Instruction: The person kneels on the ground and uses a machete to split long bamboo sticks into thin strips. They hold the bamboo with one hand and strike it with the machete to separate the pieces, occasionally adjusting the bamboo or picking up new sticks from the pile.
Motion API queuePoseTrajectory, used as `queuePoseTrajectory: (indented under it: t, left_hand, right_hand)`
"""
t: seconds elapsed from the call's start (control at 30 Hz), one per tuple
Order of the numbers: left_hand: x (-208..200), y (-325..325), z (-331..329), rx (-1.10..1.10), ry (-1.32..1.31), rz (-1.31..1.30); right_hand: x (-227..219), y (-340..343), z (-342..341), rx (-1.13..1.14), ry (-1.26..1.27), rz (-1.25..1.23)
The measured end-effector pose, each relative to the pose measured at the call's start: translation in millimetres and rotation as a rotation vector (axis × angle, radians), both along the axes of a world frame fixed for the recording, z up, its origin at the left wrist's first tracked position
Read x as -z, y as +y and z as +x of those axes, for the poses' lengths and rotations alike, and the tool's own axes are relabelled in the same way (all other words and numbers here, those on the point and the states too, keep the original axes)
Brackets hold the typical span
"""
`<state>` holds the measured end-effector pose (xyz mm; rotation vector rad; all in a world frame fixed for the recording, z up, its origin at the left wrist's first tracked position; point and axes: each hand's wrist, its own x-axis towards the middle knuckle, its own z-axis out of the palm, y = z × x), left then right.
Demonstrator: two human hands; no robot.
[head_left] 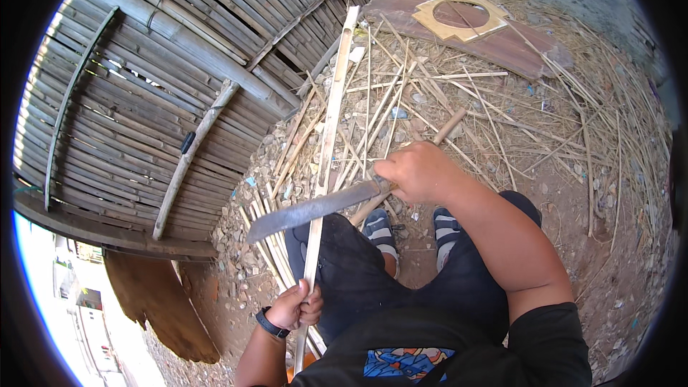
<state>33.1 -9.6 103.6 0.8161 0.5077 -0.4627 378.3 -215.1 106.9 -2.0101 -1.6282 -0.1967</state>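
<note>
My left hand (297, 306) is closed round the lower part of a long split bamboo strip (332, 125), which slants up and away with its pale inner face showing. In my right hand (416, 170) is the wooden handle of a machete (315, 211); the handle's end sticks out beyond my fist. The broad grey blade points left and lies across the bamboo strip, above my left knee. From this angle I cannot tell whether the blade touches the strip. More bamboo strips (266, 240) lie beside my left leg, partly hidden by it.
Cut bamboo sticks (430, 86) and shavings litter the ground ahead. A slatted bamboo wall (136, 100) stands at the left. Farther off, a yellowish board with a round hole (437, 27) rests on a brown panel (398, 18). A brick wall (602, 3) runs behind.
</note>
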Motion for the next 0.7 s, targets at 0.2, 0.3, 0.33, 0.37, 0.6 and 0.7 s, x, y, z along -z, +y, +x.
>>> queuePoseTrajectory:
  t: [0.2,0.3,0.33,0.37,0.6,0.7]
  left_hand:
    - [-1,4,-2,0.074,0.06,-0.128]
    - [2,6,0,0.073,0.059,-0.154]
    - [4,5,-2,0.063,0.057,-0.155]
    - [4,3,-2,0.064,0.044,-0.137]
    - [-3,-1,3,0.06,0.024,0.091]
    - [-3,-5,0,0.017,0.029,0.194]
  right_hand:
    - [12,-6,51,0.294,0.197,0.06]
    - [10,-2,36,0.184,0.184,0.021]
    - [9,4,24,0.08,0.165,-0.011]
    - [6,8,12,0.01,0.088,-0.012]
    - [13,-11,59,0.348,0.258,0.056]
    - [11,-9,50,0.288,0.264,0.051]
